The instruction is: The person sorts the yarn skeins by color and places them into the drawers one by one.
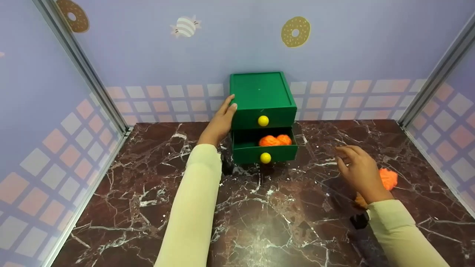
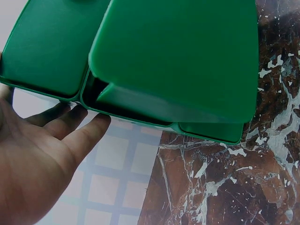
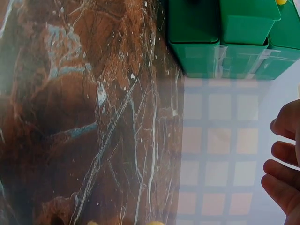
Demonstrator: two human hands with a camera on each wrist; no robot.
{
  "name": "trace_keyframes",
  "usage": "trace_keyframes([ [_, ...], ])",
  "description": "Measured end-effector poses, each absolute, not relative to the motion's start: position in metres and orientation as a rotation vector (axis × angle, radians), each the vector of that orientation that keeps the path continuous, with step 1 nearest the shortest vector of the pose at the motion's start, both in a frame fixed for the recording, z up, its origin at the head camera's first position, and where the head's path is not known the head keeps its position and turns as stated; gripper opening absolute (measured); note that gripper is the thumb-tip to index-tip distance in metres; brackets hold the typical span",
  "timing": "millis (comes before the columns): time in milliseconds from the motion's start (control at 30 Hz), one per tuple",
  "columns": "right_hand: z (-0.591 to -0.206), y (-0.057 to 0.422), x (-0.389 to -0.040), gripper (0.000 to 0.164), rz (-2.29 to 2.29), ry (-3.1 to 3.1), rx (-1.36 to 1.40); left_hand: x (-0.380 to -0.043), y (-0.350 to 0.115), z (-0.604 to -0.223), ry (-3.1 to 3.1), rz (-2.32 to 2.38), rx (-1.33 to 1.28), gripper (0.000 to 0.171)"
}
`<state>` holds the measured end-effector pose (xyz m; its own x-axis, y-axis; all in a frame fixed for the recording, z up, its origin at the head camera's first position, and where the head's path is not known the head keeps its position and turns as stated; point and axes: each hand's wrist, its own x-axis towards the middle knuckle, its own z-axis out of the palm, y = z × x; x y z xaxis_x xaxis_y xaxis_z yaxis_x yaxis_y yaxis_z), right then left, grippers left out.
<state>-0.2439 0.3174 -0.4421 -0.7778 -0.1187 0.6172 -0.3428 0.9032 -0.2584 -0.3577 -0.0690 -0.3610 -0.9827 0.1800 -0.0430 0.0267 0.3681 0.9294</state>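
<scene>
A green drawer cabinet (image 1: pixel 262 89) with yellow knobs stands against the back wall, its lower drawer (image 1: pixel 245 154) pulled out. Two orange, yarn-like balls (image 1: pixel 274 141) lie in that drawer, towards its right side. My left hand (image 1: pixel 219 122) touches the cabinet's left side; the left wrist view shows the fingers (image 2: pixel 89 133) straight against its edge. Over the table to the right hovers my right hand (image 1: pixel 359 172), loosely bent and holding nothing. Partly hidden behind it are an orange, fuzzy piece (image 1: pixel 388 179) and a brownish-orange thing (image 1: pixel 360 200) under the wrist.
The dark red marbled tabletop (image 1: pixel 237 222) meets a lilac back wall (image 1: pixel 237 44) printed with sweets and checks. Side panels (image 1: pixel 33 155) with metal corner posts (image 1: pixel 87 70) bound the space left and right.
</scene>
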Motion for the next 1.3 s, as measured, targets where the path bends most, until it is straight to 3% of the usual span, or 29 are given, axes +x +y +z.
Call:
trace_keyframes([
  [233, -0.444, 0.324, -0.242, 0.03, 0.478, -2.493, 0.276, -0.358, -0.069, -0.36, 2.482, 1.682, 0.177, 0.052],
  [967, -0.445, 0.353, -0.231, 0.064, 0.465, -2.834, -0.03, -0.359, -0.069, -0.361, 2.486, 1.654, 0.201, 0.052],
  [1300, -0.449, 0.366, -0.229, 0.067, 0.48, -2.89, -0.071, -0.359, -0.069, -0.362, 2.527, 1.639, 0.208, 0.053],
])
